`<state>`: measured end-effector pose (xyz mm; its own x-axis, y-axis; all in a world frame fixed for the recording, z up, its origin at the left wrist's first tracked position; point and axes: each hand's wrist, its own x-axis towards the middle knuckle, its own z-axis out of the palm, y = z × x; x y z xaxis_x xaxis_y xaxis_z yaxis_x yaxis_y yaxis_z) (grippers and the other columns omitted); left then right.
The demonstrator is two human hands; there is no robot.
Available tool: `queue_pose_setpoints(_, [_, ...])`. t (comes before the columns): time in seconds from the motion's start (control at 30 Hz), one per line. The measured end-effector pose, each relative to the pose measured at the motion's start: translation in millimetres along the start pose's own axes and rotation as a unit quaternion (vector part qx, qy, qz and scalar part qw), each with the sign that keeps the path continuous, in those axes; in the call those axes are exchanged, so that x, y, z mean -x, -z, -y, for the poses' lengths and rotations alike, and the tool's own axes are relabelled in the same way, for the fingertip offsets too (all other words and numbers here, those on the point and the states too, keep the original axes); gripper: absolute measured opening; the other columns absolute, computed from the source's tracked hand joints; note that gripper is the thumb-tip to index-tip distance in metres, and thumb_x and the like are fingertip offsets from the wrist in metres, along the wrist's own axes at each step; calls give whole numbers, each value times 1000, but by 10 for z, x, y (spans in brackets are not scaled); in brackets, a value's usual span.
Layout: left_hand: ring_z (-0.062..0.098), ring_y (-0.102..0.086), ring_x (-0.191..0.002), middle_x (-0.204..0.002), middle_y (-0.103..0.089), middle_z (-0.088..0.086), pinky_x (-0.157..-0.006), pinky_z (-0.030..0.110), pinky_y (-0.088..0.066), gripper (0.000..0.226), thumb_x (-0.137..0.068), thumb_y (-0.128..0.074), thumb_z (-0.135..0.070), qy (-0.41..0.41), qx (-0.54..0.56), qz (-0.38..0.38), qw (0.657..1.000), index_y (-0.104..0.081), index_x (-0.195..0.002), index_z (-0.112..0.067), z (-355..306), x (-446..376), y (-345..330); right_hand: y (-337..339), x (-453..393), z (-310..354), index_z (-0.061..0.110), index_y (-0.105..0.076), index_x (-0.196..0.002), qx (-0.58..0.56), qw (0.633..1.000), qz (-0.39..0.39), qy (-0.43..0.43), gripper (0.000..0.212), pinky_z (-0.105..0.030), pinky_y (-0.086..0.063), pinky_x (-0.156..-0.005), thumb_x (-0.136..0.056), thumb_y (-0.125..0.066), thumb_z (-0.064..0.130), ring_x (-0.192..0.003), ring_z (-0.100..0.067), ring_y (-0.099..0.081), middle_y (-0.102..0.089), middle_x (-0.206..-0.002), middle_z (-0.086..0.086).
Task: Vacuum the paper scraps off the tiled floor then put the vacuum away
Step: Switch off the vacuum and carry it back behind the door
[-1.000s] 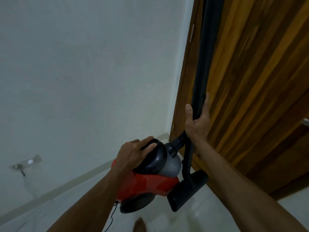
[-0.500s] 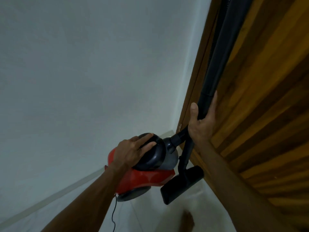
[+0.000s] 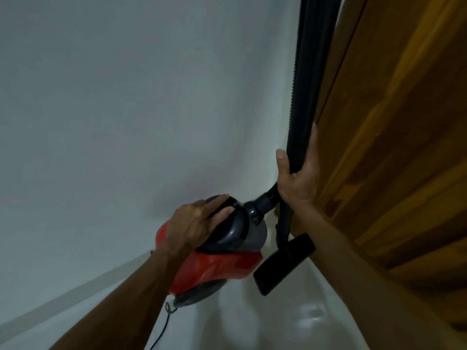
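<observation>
Though searched for brand marks and labels, no readable writing anywhere on the machine. Left hand (image 3: 199, 223) spread flat over the dark domed top of the vacuum (image 3: 217, 253), fingers draped across the dome, palm pressing down on it. Red body directly beneath that palm, wheel lower still, thin power cord (image 3: 163, 327) trailing down and toward the viewer from under the wrist. Right hand (image 3: 299, 178) wrapped around the black wand (image 3: 307, 97), thumb on the wall side, fingers curled behind on the door side, tube pinched firmly between them. Ribbed hose (image 3: 267, 198) bridging from just below that grip across to the dome under the left fingers. Floor nozzle (image 3: 283, 266) hanging below the right wrist, just above the pale tiled floor (image 3: 290, 324). Wooden door (image 3: 404, 147) close behind the right knuckles; white wall (image 3: 126, 109) beyond the left hand, meeting the door at a corner.
</observation>
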<state>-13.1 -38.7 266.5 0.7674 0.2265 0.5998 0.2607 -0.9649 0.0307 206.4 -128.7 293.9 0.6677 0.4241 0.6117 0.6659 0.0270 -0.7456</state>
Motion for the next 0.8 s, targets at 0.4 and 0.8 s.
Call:
queue_pose_setpoints(0.4, [31,-62,-49,-60,-64,9,-42,32,-47,44,-91,-38,-62,102,0,41,994,-64,-115,-35,513,1063,-1673,-716,1036,-1357,0,-22,-156,17,1000,-1,-7,81,8,-27,-86,-94,-65,28,-103,-3,-43,-53,-129,-25])
queue_pose_setpoints(0.8, [28,-65,-53,-67,-66,3,-47,32,-49,47,-92,-33,-65,152,29,59,986,-64,-118,-40,502,1440,-2184,-909,1223,-1771,19,-10,-160,-14,996,18,-91,93,-30,-38,-108,-89,-55,59,-137,-13,-34,-27,-161,-6])
